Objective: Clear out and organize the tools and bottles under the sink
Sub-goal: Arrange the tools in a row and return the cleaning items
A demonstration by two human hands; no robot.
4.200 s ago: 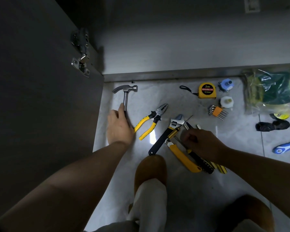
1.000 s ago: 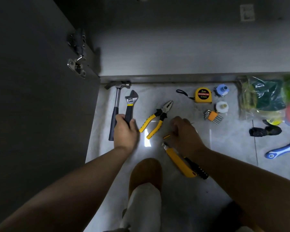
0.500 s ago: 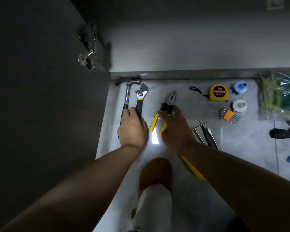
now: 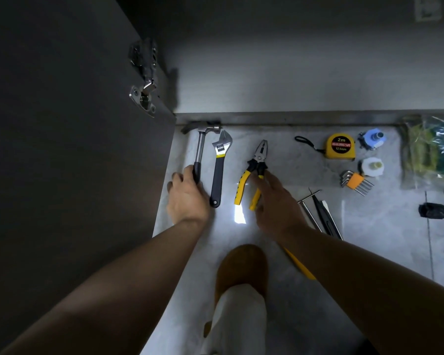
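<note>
Floor (image 4: pixel 280 160) in front of the open cabinet, dim light, tools laid out in a row.

- Hammer (image 4: pixel 200 147): left of centre, just beside the cabinet door (image 4: pixel 62 149). Long axis runs up-down in the frame. Head at the top against the cabinet base, claw to the left, face to the right.
- Wrench (image 4: pixel 219 172): lying just right of the hammer and parallel to it. Jaw end points to the top of the frame, black handle toward the bottom. No hand on it.
- Pliers (image 4: pixel 257 160): centre frame, nose pointing up and leaning a touch right. The yellow handles splay down and to the left.

Left hand (image 4: pixel 187 198): arm comes in from the lower left, back of the hand up. The fingers curl over the lower part of the hammer's black grip and hide it.

Right hand (image 4: pixel 276 206): arm reaches in from the lower right. Thumb and forefinger pinch the right-hand handle of the pliers, and the left handle lies free on the floor.

Right of the pliers and well apart from them: a tape measure (image 4: pixel 340 147) in the upper right, with a hex key set (image 4: pixel 356 181) below it. Thin metal rods (image 4: pixel 308 201) lie just right of the right wrist. A yellow knife (image 4: pixel 300 266) is partly hidden under the right forearm.
</note>
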